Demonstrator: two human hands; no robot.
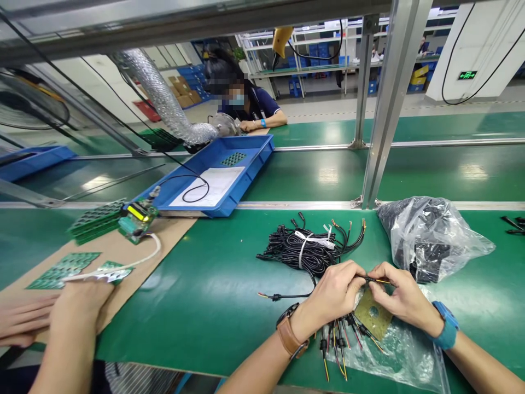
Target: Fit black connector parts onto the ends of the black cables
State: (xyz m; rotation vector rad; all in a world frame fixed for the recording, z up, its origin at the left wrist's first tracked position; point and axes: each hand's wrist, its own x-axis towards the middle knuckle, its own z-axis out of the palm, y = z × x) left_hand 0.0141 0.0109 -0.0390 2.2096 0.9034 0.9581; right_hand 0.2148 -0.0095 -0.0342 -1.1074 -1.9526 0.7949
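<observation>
Between my two hands is the end of a thin black cable (368, 278) with yellow and dark bare wires. My left hand (337, 287), a brown-strapped watch on its wrist, pinches the cable from the left. From the right, my right hand (404, 295) pinches the wire end; a blue band circles that wrist. Beneath my hands lie a yellowish square plate with a round hole (374, 313) and several cable ends with coloured wires (336, 345). A coiled bundle of black cables (305, 246), tied with white strips, sits just beyond my left hand.
A clear bag of black parts (435, 235) lies right of the bundle. At left, a co-worker's hands (77, 301) rest near green circuit boards (61, 268) on cardboard. A blue tray (229, 205) stands behind. A metal post (394, 104) rises ahead; another person sits across.
</observation>
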